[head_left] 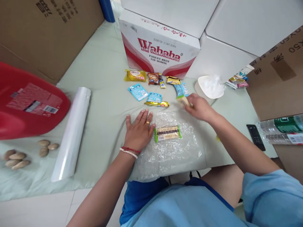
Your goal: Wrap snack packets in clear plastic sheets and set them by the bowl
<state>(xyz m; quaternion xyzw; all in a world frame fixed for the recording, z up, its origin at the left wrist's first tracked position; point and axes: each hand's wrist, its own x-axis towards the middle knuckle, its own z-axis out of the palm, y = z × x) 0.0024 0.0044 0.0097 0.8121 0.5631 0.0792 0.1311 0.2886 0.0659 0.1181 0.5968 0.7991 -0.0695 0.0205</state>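
My left hand [139, 130] lies flat with fingers spread on the left edge of a clear plastic sheet [180, 154]. Beside its thumb, a wrapped snack bar [168, 133] with green ends and a barcode rests on the sheet. Past the sheet's far right corner, my right hand [197, 105] grips a second wrapped bar [184, 100], pale with a green end and blurred; my fingers hide part of it. Just behind that bar lies a light-blue packet [181, 90]. Nearer the middle are two blue sachets [138, 91] and a yellow-wrapped stick [156, 103].
Several small snacks, including a yellow packet [135, 75], line the front of a Wahaha carton [161, 47]. A white bowl [198, 84] holds crumpled clear plastic. At left stand a plastic roll [72, 135], a red jug [30, 104] and brown stones [17, 156]. A black remote [255, 137] lies right.
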